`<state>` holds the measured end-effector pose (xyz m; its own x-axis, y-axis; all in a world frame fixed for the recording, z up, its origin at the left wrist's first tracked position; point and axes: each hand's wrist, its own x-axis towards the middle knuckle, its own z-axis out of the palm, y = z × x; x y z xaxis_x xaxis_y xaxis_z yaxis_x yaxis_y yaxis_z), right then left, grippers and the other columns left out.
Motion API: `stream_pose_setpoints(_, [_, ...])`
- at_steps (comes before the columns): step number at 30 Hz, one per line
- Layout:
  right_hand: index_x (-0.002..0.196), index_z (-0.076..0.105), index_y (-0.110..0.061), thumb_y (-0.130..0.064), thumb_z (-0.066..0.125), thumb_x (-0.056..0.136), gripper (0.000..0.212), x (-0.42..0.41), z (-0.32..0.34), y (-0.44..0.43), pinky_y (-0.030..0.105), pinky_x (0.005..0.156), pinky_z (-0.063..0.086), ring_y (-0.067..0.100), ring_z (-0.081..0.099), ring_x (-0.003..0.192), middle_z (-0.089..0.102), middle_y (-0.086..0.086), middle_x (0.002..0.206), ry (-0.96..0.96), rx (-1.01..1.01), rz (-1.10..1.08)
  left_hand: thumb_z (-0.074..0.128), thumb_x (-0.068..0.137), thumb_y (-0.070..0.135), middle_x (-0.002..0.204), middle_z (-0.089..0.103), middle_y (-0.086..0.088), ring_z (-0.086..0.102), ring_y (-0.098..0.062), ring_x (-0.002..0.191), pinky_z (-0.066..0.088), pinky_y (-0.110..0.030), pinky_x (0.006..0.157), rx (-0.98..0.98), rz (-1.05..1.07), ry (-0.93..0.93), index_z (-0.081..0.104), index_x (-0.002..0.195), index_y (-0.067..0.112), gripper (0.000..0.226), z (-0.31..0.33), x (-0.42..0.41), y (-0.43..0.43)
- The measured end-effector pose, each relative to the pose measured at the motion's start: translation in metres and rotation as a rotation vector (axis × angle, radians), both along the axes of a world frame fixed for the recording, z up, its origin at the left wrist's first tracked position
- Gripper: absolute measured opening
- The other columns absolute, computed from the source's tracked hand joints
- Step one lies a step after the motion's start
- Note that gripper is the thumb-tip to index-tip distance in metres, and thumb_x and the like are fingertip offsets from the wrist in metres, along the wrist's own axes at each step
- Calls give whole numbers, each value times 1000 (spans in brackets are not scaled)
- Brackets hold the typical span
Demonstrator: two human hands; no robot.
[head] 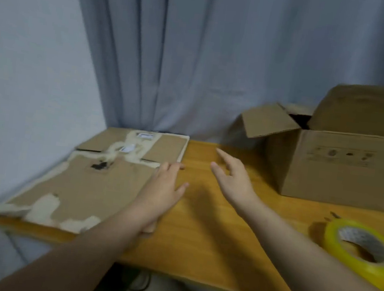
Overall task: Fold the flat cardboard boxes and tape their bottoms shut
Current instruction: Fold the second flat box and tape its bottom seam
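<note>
1. The flat box (pixel 90 181) lies at the left end of the worktop (pixel 211 232), from the back-left corner to the front edge. Pale torn patches mark its face. It is still unfolded, so the folding of this one has not begun.
2. The left hand (pixel 163 190) rests on the flat box's right edge. Its fingers (pixel 173 167) are straight and released, grasping nothing, and the thumb reaches out over the bare wood. It probably sits at that edge to catch it and draw or lift the cardboard.
3. The right hand (pixel 232 181) hovers over the middle of the worktop, its fingers (pixel 226 156) spread, released and empty. It looks angled toward the flat box, likely to take a second edge.
4. An open box (pixel 333 167) stands at the back right with its flaps up and one splayed left. It seems set aside there to leave working room. Whether its bottom is taped cannot be told.
5. The tape (pixel 364 248), a yellow roll, lies flat near the front-right corner. It is beside the right forearm, handy for sealing.
</note>
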<state>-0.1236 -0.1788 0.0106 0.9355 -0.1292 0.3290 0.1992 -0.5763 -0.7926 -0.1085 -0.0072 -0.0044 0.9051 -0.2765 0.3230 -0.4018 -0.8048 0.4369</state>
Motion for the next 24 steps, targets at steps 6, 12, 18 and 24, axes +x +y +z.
stream_pose_setpoints(6, [137, 44, -14, -29, 54, 96, 45, 19, -36, 89, 34, 101, 38, 23, 44, 126, 45, 10, 140, 331, 129, 97, 53, 91, 50, 144, 36, -5, 33, -23, 132, 30, -33, 106, 210, 118, 195, 34, 142, 19, 62, -30, -1, 97])
stream_pose_setpoints(12, [141, 38, -14, -28, 53, 96, 49, 35, -66, 131, 26, 91, 38, 22, 47, 123, 46, 7, 139, 507, 231, 162, 41, 82, 72, 153, 26, -11, 25, -30, 138, 26, -46, 111, 376, 131, 322, 23, 147, 26, 82, -65, 18, 128])
stream_pose_setpoints(18, [136, 44, -19, -30, 50, 97, 40, 46, -82, 139, 28, 95, 39, 20, 48, 122, 50, 4, 134, 537, 323, 123, 35, 81, 74, 134, 44, -15, 41, -37, 121, 35, -47, 97, 495, 125, 268, 31, 141, 25, 77, -78, 38, 112])
stream_pose_setpoints(24, [117, 50, -18, -35, 40, 102, 25, 47, -75, 139, 26, 80, 43, 18, 57, 106, 63, 4, 115, 521, 580, 32, 40, 82, 69, 120, 52, -17, 51, -35, 105, 43, -41, 85, 534, 114, 285, 41, 130, 20, 69, -67, 47, 101])
